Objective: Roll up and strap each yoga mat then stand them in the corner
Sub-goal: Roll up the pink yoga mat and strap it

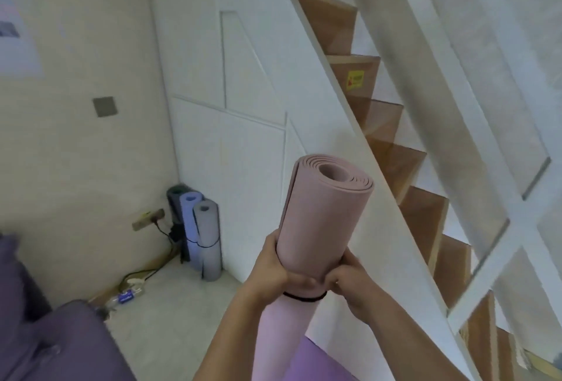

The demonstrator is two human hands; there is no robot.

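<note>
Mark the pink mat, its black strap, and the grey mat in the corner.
pink mat [322, 213]: head view, outer side of the roll, upper half.
black strap [304, 299]: head view, front of the band round the roll.
grey mat [209, 228]: head view, side of the upright roll.

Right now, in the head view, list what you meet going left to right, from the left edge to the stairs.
purple seat → wall socket → dark rolled mat → blue rolled mat → grey rolled mat → left hand → pink mat → right hand → wooden stairs
</note>
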